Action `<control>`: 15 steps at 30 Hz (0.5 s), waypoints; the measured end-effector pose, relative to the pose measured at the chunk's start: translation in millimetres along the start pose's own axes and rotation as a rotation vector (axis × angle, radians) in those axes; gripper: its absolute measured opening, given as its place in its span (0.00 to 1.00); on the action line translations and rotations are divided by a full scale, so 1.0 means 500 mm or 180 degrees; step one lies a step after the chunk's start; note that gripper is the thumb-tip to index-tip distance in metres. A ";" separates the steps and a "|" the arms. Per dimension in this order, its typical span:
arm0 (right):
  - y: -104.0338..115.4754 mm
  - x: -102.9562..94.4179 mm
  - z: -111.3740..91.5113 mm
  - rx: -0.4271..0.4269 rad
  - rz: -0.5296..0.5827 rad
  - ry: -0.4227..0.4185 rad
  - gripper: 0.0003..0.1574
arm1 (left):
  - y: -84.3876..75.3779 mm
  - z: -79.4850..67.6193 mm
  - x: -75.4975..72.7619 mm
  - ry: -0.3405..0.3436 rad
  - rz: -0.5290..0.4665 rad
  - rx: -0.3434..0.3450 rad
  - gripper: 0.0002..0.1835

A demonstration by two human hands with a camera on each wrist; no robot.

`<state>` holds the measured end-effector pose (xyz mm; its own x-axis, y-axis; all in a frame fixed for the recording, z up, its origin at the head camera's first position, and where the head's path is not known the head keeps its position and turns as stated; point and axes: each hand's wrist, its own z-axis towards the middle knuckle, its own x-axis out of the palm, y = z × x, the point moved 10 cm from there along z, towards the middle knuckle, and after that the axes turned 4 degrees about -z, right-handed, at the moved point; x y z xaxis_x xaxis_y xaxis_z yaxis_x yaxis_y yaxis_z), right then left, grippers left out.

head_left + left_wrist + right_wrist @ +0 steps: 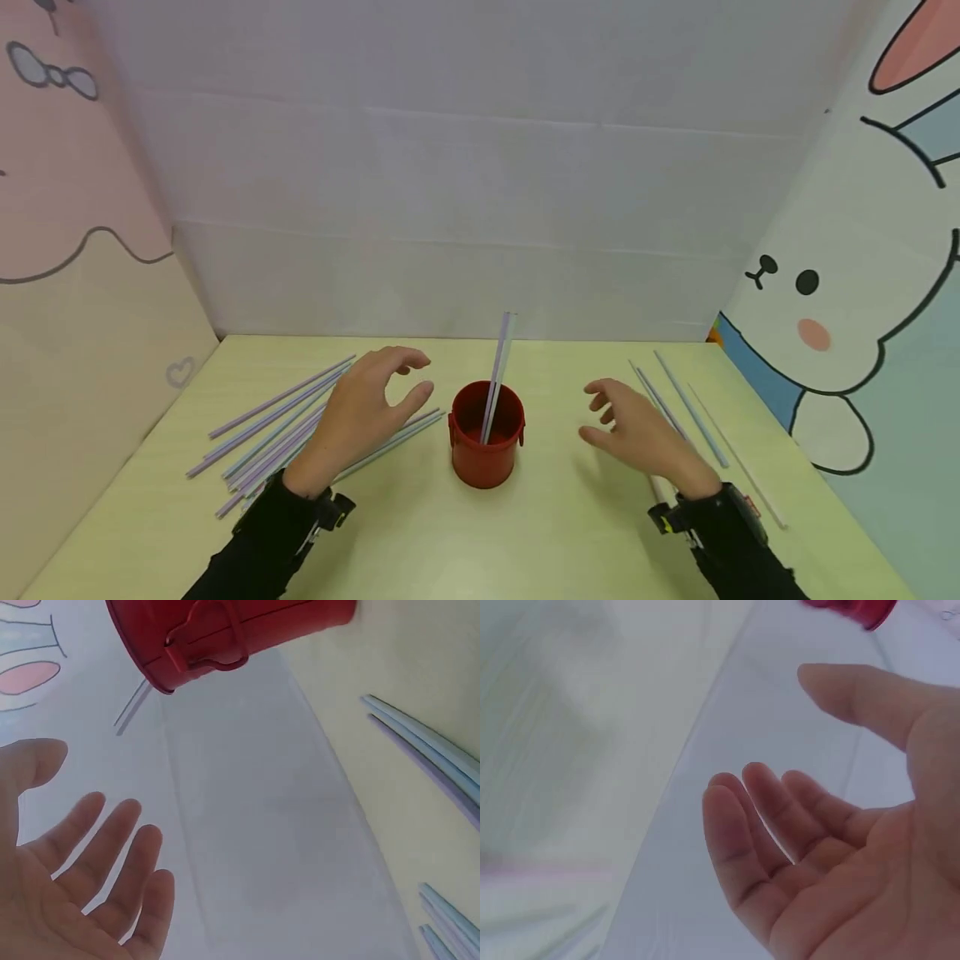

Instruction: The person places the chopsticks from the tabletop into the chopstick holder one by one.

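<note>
Lots of straws (264, 422) fanned out on the left of our table (420, 542). How do we figure they'd handle?

— Light and a bit springy, we'd guess, probably keen to roll. We'd pinch them mid-length, gently, in case they're hollow and dent. Looks-wise: long, thin, pastel purple and blue.

And our left hand (363, 408)?

— Over the pile's right side in the head view, fingers loosely bent, gripping nothing.

Then the red bucket (483, 467)?

— Upright, mid-table. Stiff and fairly light, we reckon; we'd take it round the sides. Glossy, with little side lugs. At least two upright straws (497, 371) lean in it, tops well above the rim.

Our right hand (641, 425)?

— Same deal: fingers softly curved, thumb apart, nothing held. Past it lie some spare straws (691, 408), bluish and whitish.
</note>
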<state>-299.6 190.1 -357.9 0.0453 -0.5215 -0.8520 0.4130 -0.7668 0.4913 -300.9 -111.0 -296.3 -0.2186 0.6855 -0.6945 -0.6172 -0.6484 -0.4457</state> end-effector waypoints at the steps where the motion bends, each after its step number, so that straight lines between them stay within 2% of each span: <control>1: -0.015 -0.010 -0.009 0.0065 -0.0111 -0.0038 0.32 | 0.003 -0.008 -0.004 0.0054 0.0105 0.0005 0.19; 4: -0.052 -0.031 -0.031 0.0210 -0.0399 -0.0093 0.31 | 0.013 -0.034 -0.009 0.0235 0.0387 -0.0001 0.24; 7: -0.083 -0.036 -0.048 0.0319 -0.0594 -0.0042 0.30 | 0.020 -0.056 -0.006 0.0375 0.0534 0.0088 0.27; 12: -0.132 -0.015 -0.076 0.0624 -0.0552 0.0208 0.27 | 0.037 -0.088 0.002 0.0473 0.0627 0.0256 0.29; 15: -0.141 -0.005 -0.087 0.0652 -0.0554 0.0233 0.24 | 0.053 -0.106 0.006 0.0490 0.0716 0.0283 0.31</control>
<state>-289.1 261.8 -398.4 0.0585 -0.3526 -0.9340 0.2283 -0.9060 0.3563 -277.7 -143.7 -340.0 -0.2443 0.4649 -0.8510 -0.6317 -0.7421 -0.2241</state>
